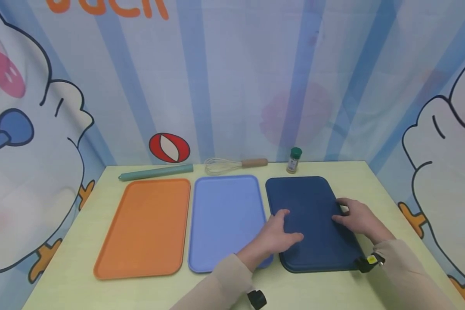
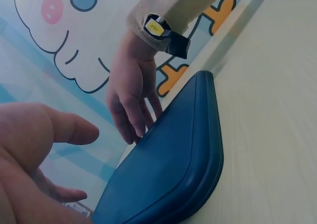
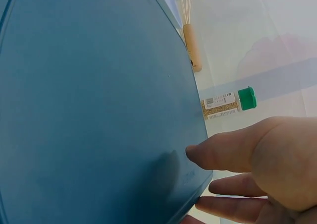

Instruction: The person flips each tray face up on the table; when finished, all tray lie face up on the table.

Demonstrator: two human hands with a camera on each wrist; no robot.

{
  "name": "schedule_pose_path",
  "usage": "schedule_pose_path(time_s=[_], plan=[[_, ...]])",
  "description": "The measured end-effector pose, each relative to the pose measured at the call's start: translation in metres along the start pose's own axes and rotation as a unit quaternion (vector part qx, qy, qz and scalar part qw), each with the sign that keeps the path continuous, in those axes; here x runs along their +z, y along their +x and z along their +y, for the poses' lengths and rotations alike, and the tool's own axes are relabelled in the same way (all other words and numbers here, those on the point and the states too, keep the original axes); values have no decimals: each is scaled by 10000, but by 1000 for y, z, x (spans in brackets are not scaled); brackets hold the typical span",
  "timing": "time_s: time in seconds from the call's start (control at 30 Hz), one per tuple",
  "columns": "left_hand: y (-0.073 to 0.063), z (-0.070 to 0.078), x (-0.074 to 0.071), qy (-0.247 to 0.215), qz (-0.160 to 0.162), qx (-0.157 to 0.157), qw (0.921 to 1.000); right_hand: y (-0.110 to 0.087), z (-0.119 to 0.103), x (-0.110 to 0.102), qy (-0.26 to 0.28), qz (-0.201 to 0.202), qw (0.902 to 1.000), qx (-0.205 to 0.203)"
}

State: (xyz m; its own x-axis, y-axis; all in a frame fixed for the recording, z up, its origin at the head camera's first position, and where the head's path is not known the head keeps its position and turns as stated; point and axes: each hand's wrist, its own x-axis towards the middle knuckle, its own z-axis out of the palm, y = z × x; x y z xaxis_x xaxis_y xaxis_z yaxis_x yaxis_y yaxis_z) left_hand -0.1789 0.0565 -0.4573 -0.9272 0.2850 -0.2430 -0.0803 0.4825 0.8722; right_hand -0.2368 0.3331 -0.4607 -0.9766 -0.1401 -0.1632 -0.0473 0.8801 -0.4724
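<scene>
A navy blue tray [image 1: 308,198] lies on the table at the right of the row. Over its left side is my left hand [image 1: 274,236], thumb and fingers spread apart; the left wrist view shows this hand's thumb [image 2: 74,129] apart from the tray. My right hand [image 1: 359,218] is at the tray's right edge. In the right wrist view its thumb [image 3: 218,151] reaches over the tray surface, while the other fingers [image 3: 233,207] extend down beside the rim, loosely straight. Neither hand is curled round anything.
Left of the navy tray lie a light blue tray [image 1: 228,215] and an orange tray [image 1: 147,228]. Behind them are a green rod [image 1: 156,172], a whisk [image 1: 253,162] and a green-capped spice jar [image 1: 293,161]. A printed curtain [image 1: 236,86] hangs at the table's back.
</scene>
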Motion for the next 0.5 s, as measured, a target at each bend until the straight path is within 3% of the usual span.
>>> schedule_pose_path(time_s=[0.23,0.5], plan=[[2,0,3,-156,-5,-228,9996,-2,-3,1,-133,-42,9999,-10],[2,2,2,-305,20,-143,9994,-5,-5,4,-231,10,9997,13]])
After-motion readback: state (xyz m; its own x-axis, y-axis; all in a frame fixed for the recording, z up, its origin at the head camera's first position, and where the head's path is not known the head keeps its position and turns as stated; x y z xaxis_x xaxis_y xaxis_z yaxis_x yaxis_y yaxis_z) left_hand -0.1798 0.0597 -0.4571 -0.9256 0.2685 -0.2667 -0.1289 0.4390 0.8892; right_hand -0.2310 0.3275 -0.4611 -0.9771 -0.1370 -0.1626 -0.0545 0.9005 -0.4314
